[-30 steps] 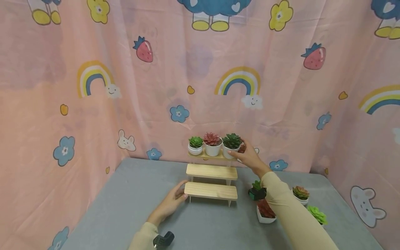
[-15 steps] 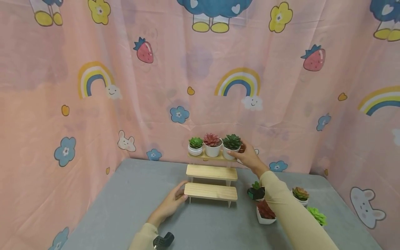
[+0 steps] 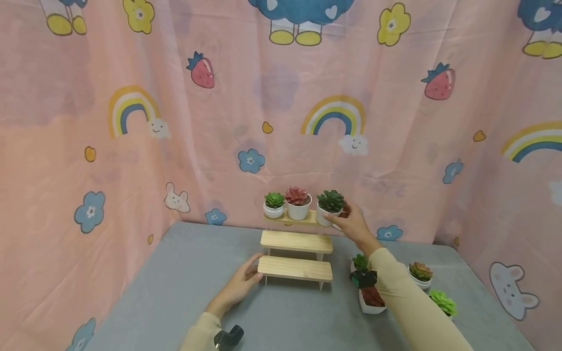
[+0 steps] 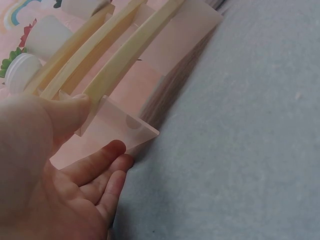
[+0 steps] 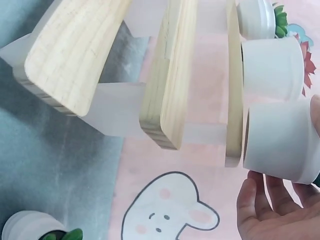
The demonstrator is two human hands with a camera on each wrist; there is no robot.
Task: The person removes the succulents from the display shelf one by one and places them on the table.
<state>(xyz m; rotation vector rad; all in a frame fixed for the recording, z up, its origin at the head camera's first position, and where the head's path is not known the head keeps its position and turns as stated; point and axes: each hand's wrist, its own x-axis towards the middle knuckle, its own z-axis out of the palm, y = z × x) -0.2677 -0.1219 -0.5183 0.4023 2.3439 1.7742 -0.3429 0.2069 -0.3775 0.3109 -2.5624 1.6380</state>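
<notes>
A three-step wooden stand [image 3: 295, 268] stands on the grey table [image 3: 184, 282]. Its top step holds a light green succulent [image 3: 274, 201], a red succulent [image 3: 297, 196] and a dark green succulent in a white pot [image 3: 329, 208]. My right hand [image 3: 341, 218] grips that white pot [image 5: 282, 140] at the right end of the top step, fingers [image 5: 262, 197] under it. It stands apart from the red one's pot [image 5: 272, 67]. My left hand [image 3: 247, 276] rests against the left end of the bottom step [image 4: 127, 55], thumb on the plank, straight fingers [image 4: 107, 155] along the translucent side panel.
Right of the stand, several more potted succulents sit on the table: a green one in a black pot [image 3: 362, 275], a red one in a white pot [image 3: 372, 298], an orange-green one [image 3: 420, 273], a bright green one [image 3: 443, 302]. Pink patterned curtain [image 3: 131, 161] closes in three sides.
My right hand has shifted the dark green succulent's pot a little to the right, away from the red one. The left hand has stayed on the bottom step.
</notes>
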